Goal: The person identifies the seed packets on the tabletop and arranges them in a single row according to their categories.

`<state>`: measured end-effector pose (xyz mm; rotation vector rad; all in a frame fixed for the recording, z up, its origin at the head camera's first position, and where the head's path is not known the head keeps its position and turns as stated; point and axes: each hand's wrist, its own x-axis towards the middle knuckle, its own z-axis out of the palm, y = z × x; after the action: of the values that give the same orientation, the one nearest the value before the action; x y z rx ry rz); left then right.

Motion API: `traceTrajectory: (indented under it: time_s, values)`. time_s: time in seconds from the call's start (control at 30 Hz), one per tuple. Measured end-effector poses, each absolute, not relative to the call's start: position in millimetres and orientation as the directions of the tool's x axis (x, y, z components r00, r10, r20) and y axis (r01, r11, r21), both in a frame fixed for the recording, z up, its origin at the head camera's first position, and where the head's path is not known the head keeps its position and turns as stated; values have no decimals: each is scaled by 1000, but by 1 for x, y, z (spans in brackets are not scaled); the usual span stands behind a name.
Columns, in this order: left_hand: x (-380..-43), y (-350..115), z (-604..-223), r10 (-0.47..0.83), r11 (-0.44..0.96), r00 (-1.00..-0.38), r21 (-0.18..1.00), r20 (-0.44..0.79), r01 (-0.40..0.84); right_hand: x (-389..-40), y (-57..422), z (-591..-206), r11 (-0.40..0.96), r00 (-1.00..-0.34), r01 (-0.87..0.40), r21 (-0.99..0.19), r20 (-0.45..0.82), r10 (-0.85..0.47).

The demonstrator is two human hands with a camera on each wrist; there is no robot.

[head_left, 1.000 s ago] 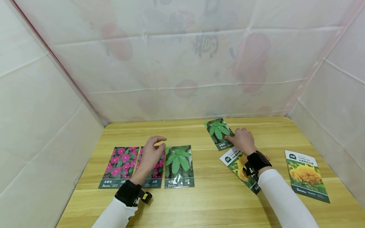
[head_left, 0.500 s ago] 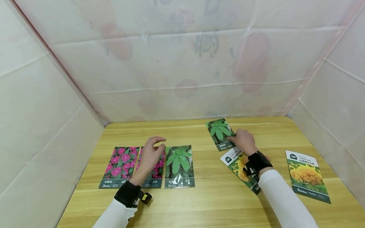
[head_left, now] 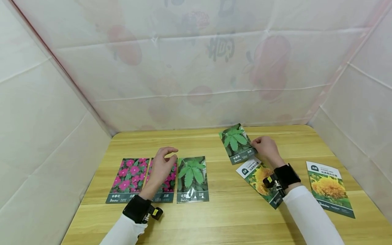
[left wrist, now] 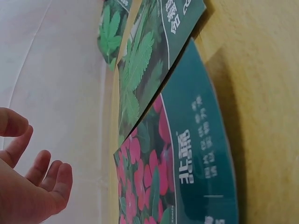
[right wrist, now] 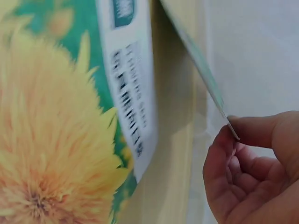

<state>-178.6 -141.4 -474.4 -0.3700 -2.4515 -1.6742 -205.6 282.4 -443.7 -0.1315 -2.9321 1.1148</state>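
Note:
My right hand (head_left: pixel 267 149) pinches the right edge of a green-leaf seed packet (head_left: pixel 235 141) between thumb and forefinger. In the right wrist view that packet (right wrist: pixel 205 70) is tilted up off the table, seen nearly edge-on. Just below it in the head view, a yellow-flower seed packet (head_left: pixel 251 173) lies askew, partly under the right wrist. My left hand (head_left: pixel 160 170) hovers with relaxed, bent fingers over a pink-flower seed packet (head_left: pixel 168 185) and holds nothing. Beside that packet lies another green-leaf packet (head_left: pixel 192 178); the left wrist view shows the two side by side.
A further pink-flower packet (head_left: pixel 130 177) lies at the left of the wooden table (head_left: pixel 214 221). Another yellow-flower packet (head_left: pixel 329 187) lies at the right, its lower left corner behind the right sleeve. White cloth walls (head_left: pixel 183 112) enclose the table's back and sides.
The pinched green-leaf packet has been lifted and tilted up by its right edge. My right hand has shifted slightly right and up. My left hand has stayed nearly still.

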Motion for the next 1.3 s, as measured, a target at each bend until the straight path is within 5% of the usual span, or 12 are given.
traceTrajectory:
  time_s: [0.3,0.67,0.93,1.3]
  values:
    - [-171,-134,-448,104,345,-983,922,150,177,-196,291,-436,570,-985,165,-805,-163,55]
    - [-178,-128,-479,168,292,-935,890,312,349,-178,278,-439,392,-979,204,-897,-196,60]
    - [-167,-104,-457,226,239,-967,955,121,175,-164,259,-441,380,-983,178,-908,-180,29]
    - [-171,-83,-452,316,192,-948,976,39,105,-144,232,-441,307,-981,173,-936,-190,-27]
